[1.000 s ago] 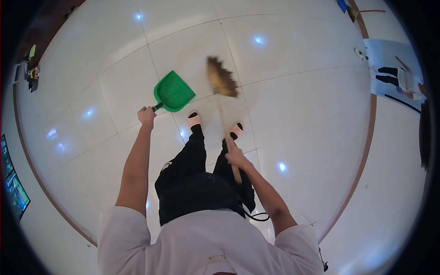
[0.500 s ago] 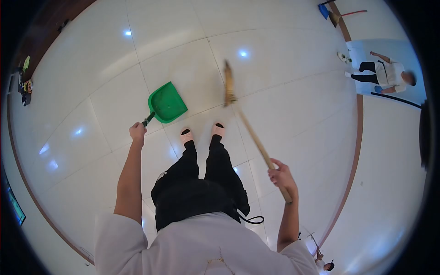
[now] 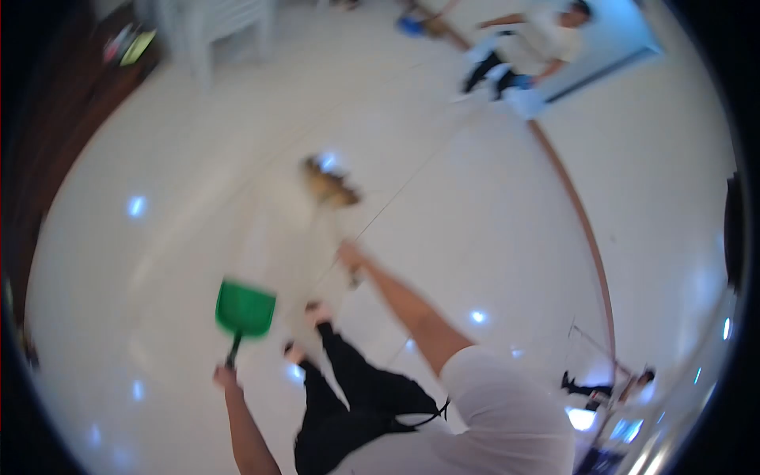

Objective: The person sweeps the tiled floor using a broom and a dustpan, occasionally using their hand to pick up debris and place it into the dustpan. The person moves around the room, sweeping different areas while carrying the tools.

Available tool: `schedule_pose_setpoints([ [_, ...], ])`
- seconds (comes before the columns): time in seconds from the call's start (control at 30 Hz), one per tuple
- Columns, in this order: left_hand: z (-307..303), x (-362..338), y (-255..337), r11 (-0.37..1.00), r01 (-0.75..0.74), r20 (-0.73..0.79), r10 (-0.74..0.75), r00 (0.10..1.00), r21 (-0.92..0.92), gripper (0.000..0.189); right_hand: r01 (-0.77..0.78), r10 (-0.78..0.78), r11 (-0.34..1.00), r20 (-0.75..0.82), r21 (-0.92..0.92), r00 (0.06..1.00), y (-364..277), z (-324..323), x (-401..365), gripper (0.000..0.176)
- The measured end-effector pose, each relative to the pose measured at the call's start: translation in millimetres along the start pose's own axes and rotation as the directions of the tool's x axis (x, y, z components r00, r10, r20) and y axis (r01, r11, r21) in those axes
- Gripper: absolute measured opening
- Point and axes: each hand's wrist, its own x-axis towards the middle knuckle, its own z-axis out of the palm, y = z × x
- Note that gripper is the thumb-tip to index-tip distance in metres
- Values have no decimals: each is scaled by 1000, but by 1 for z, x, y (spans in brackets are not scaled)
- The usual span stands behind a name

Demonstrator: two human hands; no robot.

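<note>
Broom [image 3: 331,186] gripped in the right hand [image 3: 351,254] looks mid-sweep over floor tiles [image 3: 459,206], the left hand [image 3: 226,375] clasping a green dustpan [image 3: 245,308] well apart, so sweeping into it needs them closer.

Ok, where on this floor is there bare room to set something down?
Bare floor lies between the broom head and white chair, and between the right arm and brown strip. It is tightest around the feet, near the dustpan and right hand.

A large indoor hall, by the look of its glossy tiled floor [image 3: 443,237]. White plastic chairs [image 3: 226,24] stand toward one side.
</note>
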Motion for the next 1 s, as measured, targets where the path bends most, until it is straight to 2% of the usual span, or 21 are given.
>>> schedule_pose_setpoints([
  [0.03,-14,-2,13,923,170,64,-157,985,-346,32,-187,215,966,-159,176,963,-14,82,30,7],
  [0.07,-34,-2,29,405,402,236,-401,885,-821,29,-280,415,873,-307,399,856,-27,159,58,19],
  [0.1,-55,-3,42,43,442,359,-516,778,-896,26,-402,490,743,-27,535,871,-68,56,37,16],
  [0.13,-67,-5,48,-96,440,414,-560,718,-893,23,-564,524,594,256,574,812,-116,-62,14,26],
  [0.17,-79,-8,49,-106,449,427,-559,711,-887,23,-648,490,524,426,553,760,-136,-64,5,41],
  [0.2,-92,-11,49,-112,460,438,-563,701,-881,24,-596,465,590,374,545,803,-160,-68,-11,39],
  [0.23,-99,-8,71,-86,457,421,-562,712,-886,24,-639,446,625,467,448,764,-158,-80,-23,37],
  [0.3,-110,-10,76,-57,552,474,-592,652,-832,30,-536,349,591,408,603,844,-178,-79,-53,28],
  [0.33,-116,-9,85,-41,550,467,-582,665,-834,30,-543,365,580,402,607,840,-177,-67,-60,28],
  [0.4,-121,-10,92,-27,572,465,-614,638,-820,33,-550,169,631,594,548,786,-180,-53,-71,26],
  [0.43,-121,-12,96,-15,571,462,-607,647,-821,33,-556,179,623,591,551,786,-176,-77,-79,26],
  [0.5,-117,-15,95,2,538,436,-584,685,-843,30,-706,85,84,701,703,708,-164,-153,-112,38],
  [0.57,-119,-20,99,20,562,450,-575,683,-827,30,-736,41,-192,755,649,655,-158,-146,-153,47],
  [0.63,-115,-20,93,49,633,513,-540,667,-772,31,-705,37,-327,753,630,656,-160,-162,-189,51],
  [0.67,-117,-22,91,52,632,510,-541,669,-773,31,-703,35,-330,752,630,658,-163,-165,-201,51],
  [0.77,-125,-33,82,57,737,622,-496,606,-673,31,-672,155,-398,767,625,622,-168,-168,-225,49],
  [0.83,-111,-33,61,-37,789,766,-270,584,-614,32,-638,313,-404,755,655,577,-166,-174,-229,49],
  [0.87,-103,-28,52,-48,791,768,-285,574,-610,32,-607,346,-485,775,630,528,-164,-176,-229,47],
  [0.93,-90,-27,30,-185,790,810,-78,582,-585,32,-482,488,-531,717,697,499,-155,-172,-223,40],
  [0.97,-85,-31,22,-175,771,790,-100,605,-612,29,-560,510,-462,722,688,468,-146,-174,-218,38],
  [1.0,-87,-37,18,-262,760,794,-46,606,-595,25,-361,565,-472,590,804,577,-129,-146,-224,28],
])
